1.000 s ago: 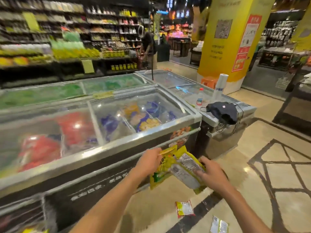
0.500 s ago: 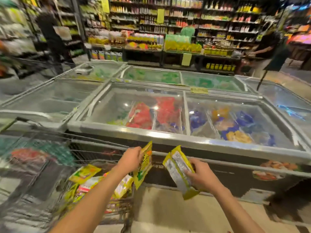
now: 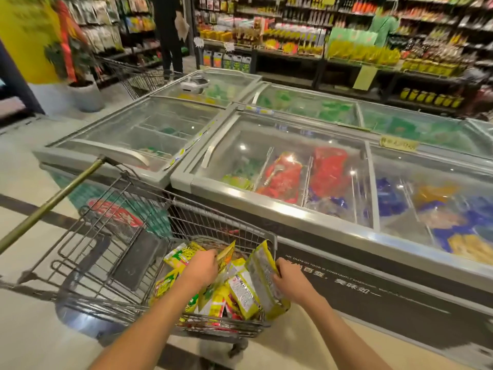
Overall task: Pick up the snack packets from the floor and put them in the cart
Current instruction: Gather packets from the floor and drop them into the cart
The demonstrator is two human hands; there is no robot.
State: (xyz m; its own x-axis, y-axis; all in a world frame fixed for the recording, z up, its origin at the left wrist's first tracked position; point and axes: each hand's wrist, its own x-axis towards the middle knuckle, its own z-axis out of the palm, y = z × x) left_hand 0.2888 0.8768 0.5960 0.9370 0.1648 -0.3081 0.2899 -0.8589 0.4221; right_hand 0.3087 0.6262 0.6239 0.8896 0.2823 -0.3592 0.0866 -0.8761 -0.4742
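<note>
A wire shopping cart [image 3: 112,247] stands in front of me, with several yellow-green snack packets [image 3: 241,292] heaped in its near end. My left hand [image 3: 202,268] is inside the basket, fingers closed on a yellow packet [image 3: 226,253] by its top edge. My right hand [image 3: 289,280] is at the cart's right rim, gripping a yellow packet [image 3: 262,273] whose printed back faces me, held upright over the rim. No floor packets are in view.
Glass-topped chest freezers [image 3: 306,182] run along the cart's far and right side, close to its rim. The cart's olive handle bar [image 3: 50,204] points left. Another cart [image 3: 133,76], a person [image 3: 168,30] and stocked shelves [image 3: 346,36] stand beyond. Tiled floor [image 3: 32,329] lies to the left.
I turned left from the floor to the cart. Both hands carried their packets across and down; the left one is now inside the basket, the right one at its rim.
</note>
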